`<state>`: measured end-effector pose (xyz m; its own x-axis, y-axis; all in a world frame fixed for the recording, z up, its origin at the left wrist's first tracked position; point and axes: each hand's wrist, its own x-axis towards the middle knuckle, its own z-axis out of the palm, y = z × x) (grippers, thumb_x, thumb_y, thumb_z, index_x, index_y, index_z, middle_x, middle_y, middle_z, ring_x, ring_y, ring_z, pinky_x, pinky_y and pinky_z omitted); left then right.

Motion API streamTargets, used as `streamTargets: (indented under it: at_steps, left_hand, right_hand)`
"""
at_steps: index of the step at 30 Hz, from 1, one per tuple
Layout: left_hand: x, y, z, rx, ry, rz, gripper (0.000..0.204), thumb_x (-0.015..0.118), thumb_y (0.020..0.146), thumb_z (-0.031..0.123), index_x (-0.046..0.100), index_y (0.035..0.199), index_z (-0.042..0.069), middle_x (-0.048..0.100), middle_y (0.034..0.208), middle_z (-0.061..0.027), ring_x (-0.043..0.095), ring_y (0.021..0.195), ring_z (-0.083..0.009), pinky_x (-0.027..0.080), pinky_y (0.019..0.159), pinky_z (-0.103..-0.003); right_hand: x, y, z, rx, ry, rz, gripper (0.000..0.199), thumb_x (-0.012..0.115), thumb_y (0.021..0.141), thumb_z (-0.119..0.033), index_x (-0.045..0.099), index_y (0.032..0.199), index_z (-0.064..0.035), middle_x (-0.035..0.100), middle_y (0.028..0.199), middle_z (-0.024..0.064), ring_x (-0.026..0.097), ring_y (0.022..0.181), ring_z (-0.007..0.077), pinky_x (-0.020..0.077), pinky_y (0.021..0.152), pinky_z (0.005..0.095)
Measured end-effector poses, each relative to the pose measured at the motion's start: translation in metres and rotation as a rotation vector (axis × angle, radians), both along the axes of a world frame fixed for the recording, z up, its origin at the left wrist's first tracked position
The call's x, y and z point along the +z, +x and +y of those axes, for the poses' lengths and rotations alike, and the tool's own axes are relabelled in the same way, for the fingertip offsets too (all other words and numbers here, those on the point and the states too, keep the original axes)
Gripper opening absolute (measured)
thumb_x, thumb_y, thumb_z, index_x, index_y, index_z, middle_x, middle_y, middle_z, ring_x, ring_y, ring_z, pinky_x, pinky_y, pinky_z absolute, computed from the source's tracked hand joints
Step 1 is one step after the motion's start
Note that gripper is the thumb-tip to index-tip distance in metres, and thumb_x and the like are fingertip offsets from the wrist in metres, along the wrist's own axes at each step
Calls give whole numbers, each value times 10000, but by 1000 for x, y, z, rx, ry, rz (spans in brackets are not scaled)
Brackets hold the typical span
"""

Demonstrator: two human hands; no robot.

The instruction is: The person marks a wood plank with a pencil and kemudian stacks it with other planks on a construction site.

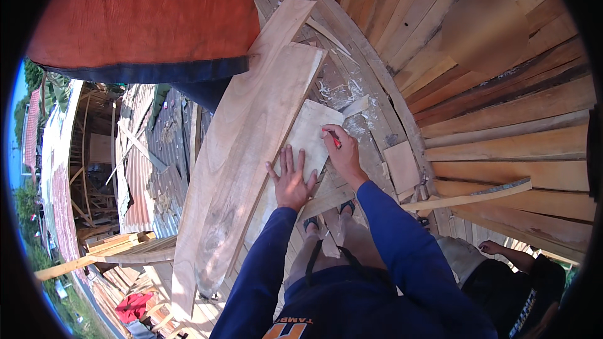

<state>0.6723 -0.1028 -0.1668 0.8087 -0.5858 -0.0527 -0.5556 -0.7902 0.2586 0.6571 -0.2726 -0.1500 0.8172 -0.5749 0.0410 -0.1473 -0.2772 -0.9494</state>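
A pale flat board [315,124] lies in front of me, beside a long wide plank [251,132] that slants up and away to the left. Fingers spread, my left hand [293,179] presses flat where the pale board meets the plank's edge. My right hand [344,152] is closed around a slim red marking pen or pencil [336,141], held over the right part of the pale board. The pen's tip is too small to make out clearly. A second plank [286,17] lies partly under the wide one.
Curved plank walling [502,144] rises on the right. An orange tarp [151,12] hangs at the upper left. Shavings [355,97] litter the plank floor. A bent wooden strip [471,198] juts in at the right, near another person in black [515,289]. A square wood offcut [402,166] lies nearby.
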Motion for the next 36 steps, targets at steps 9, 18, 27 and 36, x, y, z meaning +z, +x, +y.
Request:
streamTargets:
  at_steps: [9,18,27,36]
  left_hand:
    - [0,4,0,6,43,84,705,489,886,526,343,1467,153,206,1561,-168,167,1459,-297,-36,1107,-647]
    - [1,4,0,21,4,91,681,511,874,506,379,1434,140,232,1544,-179,194,1448,-312,-21,1097,-668]
    - [5,5,-2,29,31,75,697,540,859,498,376,1445,156,248,1543,-169,208,1447,-299,23,1102,-665]
    - [2,4,1,38,5,73,699,558,851,495,387,1441,161,251,1542,-164,227,1439,-301,14,1103,-666]
  right_hand:
    - [-31,71,-25,0,-119,28,200,599,886,-160,601,1035,-28,684,876,181,675,832,327,517,728,395]
    - [-35,81,-26,40,-56,-56,176,593,879,-127,600,1015,-15,668,879,199,666,830,343,508,727,397]
    - [-41,76,-24,56,-74,-109,179,533,912,-102,611,1037,0,638,1007,204,613,955,346,475,824,401]
    - [-33,76,-22,86,-89,-166,210,491,966,-129,625,1059,2,650,1009,176,603,958,343,474,820,401]
